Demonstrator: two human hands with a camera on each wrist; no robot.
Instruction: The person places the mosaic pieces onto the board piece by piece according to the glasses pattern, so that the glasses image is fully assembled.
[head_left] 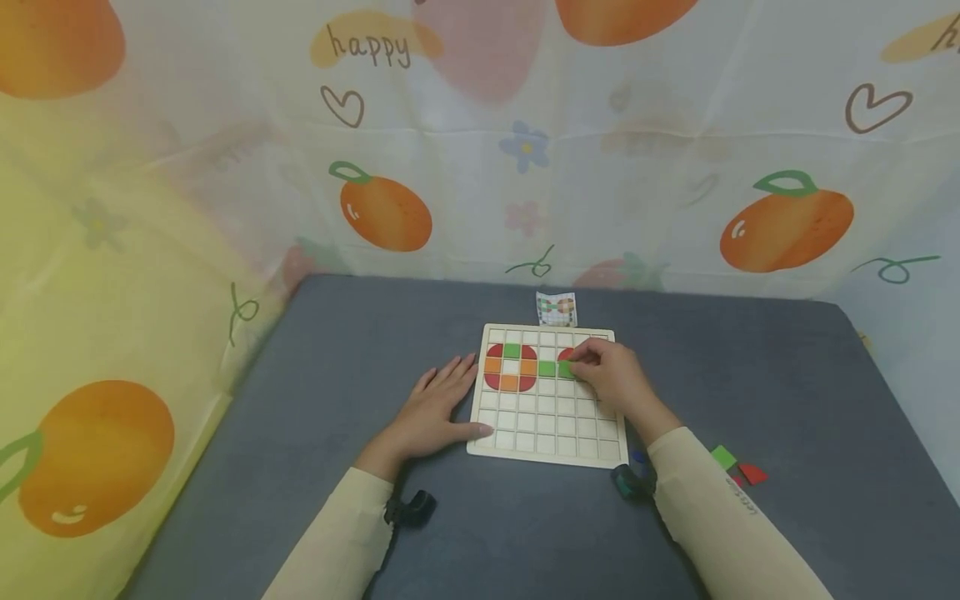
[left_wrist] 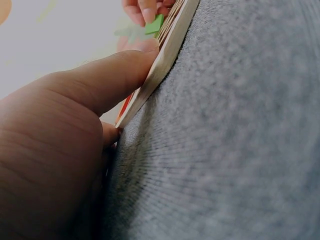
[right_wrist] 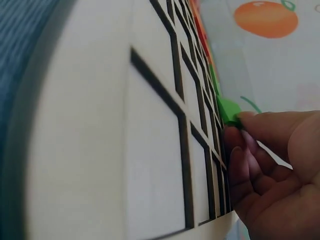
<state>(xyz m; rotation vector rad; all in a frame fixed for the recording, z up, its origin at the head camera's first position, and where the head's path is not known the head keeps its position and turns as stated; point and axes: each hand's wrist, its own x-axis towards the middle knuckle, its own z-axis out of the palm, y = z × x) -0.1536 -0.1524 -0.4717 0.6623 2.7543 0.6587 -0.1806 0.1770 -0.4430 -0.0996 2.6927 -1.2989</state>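
A wooden grid board point(head_left: 546, 429) lies on the table. Red quarter-round, orange and green tiles form a ring at its upper left, and a green tile point(head_left: 547, 368) lies right of that ring. My right hand point(head_left: 617, 375) pinches a green square tile point(right_wrist: 229, 111) between thumb and fingers, tilted at the grid, beside a red piece point(head_left: 566, 355) partly hidden by the fingers. My left hand point(head_left: 438, 408) rests at the board's left side with fingers extended. Its thumb point(left_wrist: 115, 75) lies on the board's edge.
A small printed pattern card point(head_left: 557, 309) stands behind the board's far edge. Loose green point(head_left: 723, 457) and red point(head_left: 752, 474) pieces lie right of the board, partly hidden by the right sleeve. A patterned curtain point(head_left: 465, 150) hangs behind the grey table point(head_left: 360, 333).
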